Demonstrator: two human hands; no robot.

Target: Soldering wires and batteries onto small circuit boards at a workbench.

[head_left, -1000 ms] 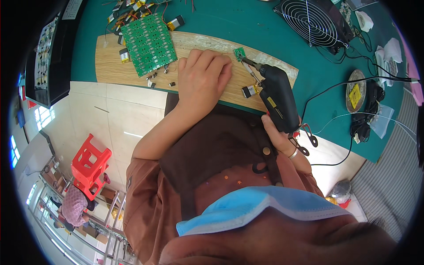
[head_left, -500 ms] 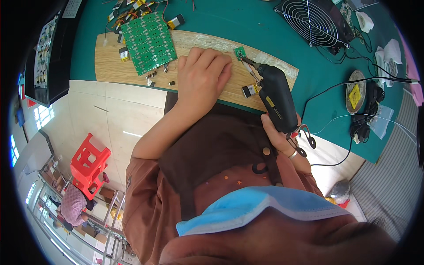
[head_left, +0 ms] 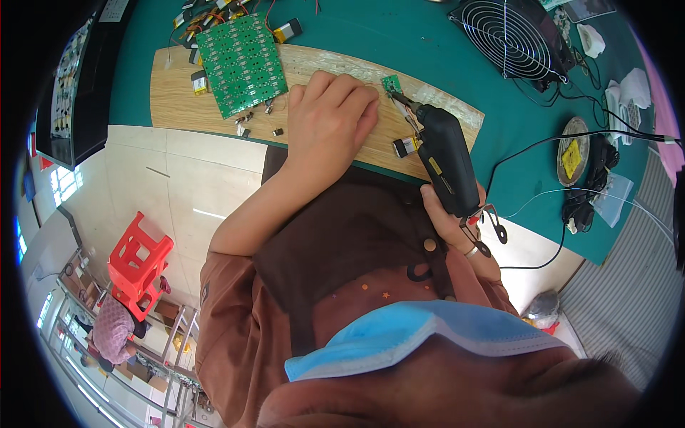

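My right hand grips a black soldering gun, its tip pointing up and left. That tip is at or just over the lower edge of a small green circuit board on the wooden board; contact cannot be made out. My left hand rests closed on the wood, left of the small board, fingers curled and pinched toward it. What the fingertips hold is hidden. A small silver battery with yellow tape lies beside the gun, with pale wires near the tip.
Left of my left hand lies a large green circuit panel, loose small components below it. More batteries sit at the back. A black fan, a round tin and black cables are at right. Red stools stand left.
The view has shifted slightly. Both hands, the soldering gun and the small circuit board keep nearly the same positions relative to one another.
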